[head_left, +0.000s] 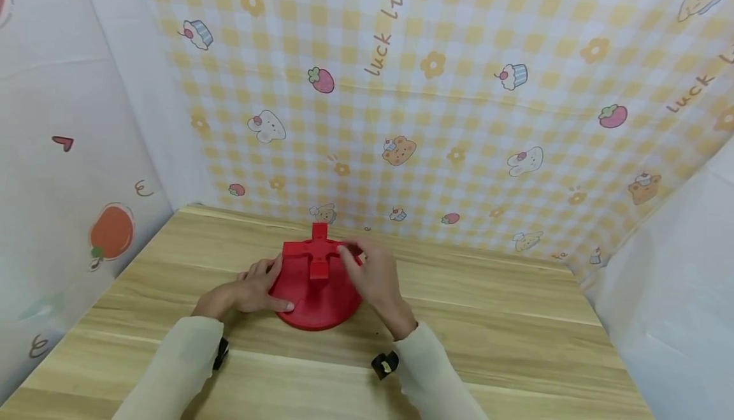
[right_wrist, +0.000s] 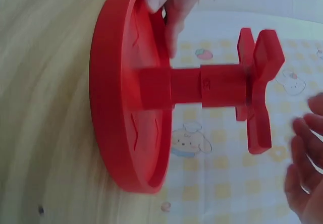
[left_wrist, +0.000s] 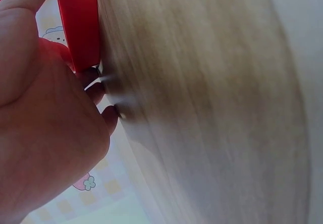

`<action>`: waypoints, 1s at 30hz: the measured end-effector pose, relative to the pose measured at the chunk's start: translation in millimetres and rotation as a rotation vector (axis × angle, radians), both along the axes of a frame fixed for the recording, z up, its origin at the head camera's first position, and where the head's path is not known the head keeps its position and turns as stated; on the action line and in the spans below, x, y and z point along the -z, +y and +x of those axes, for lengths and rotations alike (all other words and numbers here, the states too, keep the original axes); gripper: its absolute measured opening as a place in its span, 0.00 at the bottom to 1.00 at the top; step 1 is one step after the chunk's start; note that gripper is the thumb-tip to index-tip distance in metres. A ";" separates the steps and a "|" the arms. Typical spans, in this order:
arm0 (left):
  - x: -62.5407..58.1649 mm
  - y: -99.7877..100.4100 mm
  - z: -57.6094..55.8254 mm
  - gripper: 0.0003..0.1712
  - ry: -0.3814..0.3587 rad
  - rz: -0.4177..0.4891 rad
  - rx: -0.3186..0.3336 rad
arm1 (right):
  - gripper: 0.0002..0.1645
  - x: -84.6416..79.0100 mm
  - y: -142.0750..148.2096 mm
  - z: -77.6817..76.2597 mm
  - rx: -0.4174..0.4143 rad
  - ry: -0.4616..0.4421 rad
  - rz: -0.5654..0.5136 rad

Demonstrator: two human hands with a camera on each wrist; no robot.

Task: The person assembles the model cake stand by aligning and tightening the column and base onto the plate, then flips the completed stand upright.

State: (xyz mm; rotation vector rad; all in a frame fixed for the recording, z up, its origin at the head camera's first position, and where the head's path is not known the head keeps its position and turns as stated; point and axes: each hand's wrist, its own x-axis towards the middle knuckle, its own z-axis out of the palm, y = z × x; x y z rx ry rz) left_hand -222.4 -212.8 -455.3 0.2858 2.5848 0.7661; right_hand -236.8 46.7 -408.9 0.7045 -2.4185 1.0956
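A red plastic stand (head_left: 317,308) has a round, low-rimmed base, a central post (right_wrist: 186,86) and a cross-shaped top (head_left: 319,249) with upturned arm ends. It stands upright on the wooden table. My left hand (head_left: 252,289) holds the base's left side, thumb over the rim and the other fingers spread along its outer edge; the left wrist view has this hand (left_wrist: 50,123) close against the rim. Beside the cross's right arm is my right hand (head_left: 375,273), loosely bent. The right wrist view shows those fingers (right_wrist: 305,153) apart from the cross, holding nothing.
The wooden tabletop (head_left: 504,324) extends around the stand. A yellow-checked cloth (head_left: 459,114) with cartoon prints hangs behind it, and white printed sheets (head_left: 74,171) flank the sides. Black bands (head_left: 385,364) sit on both wrists.
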 end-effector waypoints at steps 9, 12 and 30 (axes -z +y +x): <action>1.5 -1.1 -2.5 0.71 -0.012 0.011 -0.011 | 0.19 -1.5 9.6 -11.0 0.019 -0.140 0.061; 2.2 -1.1 -1.9 0.71 -0.012 0.010 -0.007 | 0.18 -1.2 11.4 -9.4 0.016 -0.175 0.119; 1.8 -0.1 -0.7 0.72 0.005 0.023 0.004 | 0.07 -2.2 9.7 1.1 -0.050 -0.154 0.168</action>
